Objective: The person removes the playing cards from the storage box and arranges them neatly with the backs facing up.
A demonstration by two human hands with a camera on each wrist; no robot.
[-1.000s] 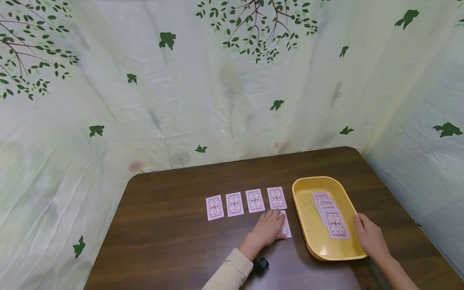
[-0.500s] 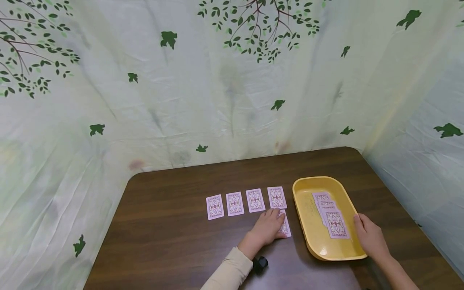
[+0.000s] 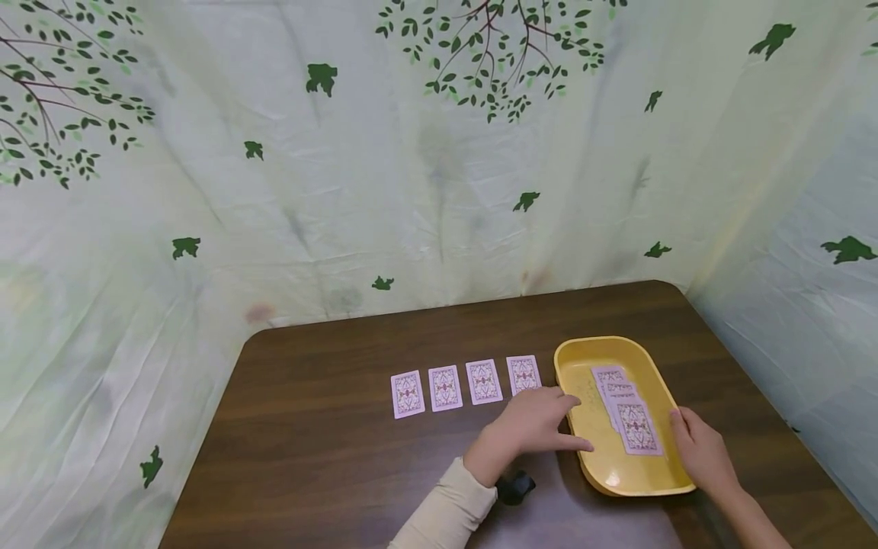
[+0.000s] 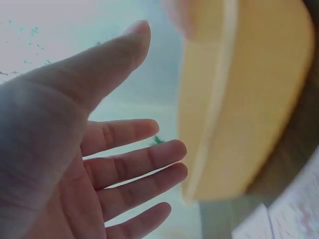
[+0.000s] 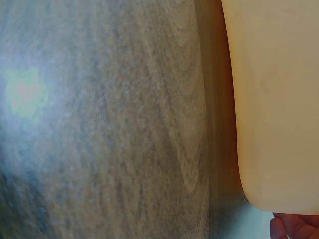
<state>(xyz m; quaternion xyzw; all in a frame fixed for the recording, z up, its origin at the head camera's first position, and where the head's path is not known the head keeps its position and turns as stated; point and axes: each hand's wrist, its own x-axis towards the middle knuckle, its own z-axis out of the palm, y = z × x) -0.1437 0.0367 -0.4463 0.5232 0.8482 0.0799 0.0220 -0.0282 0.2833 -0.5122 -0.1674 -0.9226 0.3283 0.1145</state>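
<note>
My left hand (image 3: 531,427) is over the left rim of a yellow tray (image 3: 641,358), thumb and fingers spread and nothing between them. The left wrist view shows the same open palm (image 4: 55,184) beside the tray's side wall (image 4: 249,99). On the opposite side, my right hand (image 3: 703,454) grips the tray's right rim; in the right wrist view its fingers (image 5: 296,226) show below the tray's pale outer surface (image 5: 279,109). Inside the tray, several overlapping playing cards (image 3: 638,428) lie face down. The card formerly under my left hand is out of sight in the head view.
A row of face-down playing cards (image 3: 446,387) lies left of the tray, the rightmost card (image 3: 523,372) partly behind my left hand. The dark wooden table (image 3: 329,450) ends at a hanging leaf-patterned cloth (image 3: 411,191). A black device (image 3: 514,488) sits at my left wrist.
My left hand has left the single card below the row and moved right to the tray's left rim, its fingers spreading. The right hand and tray have stayed put.
</note>
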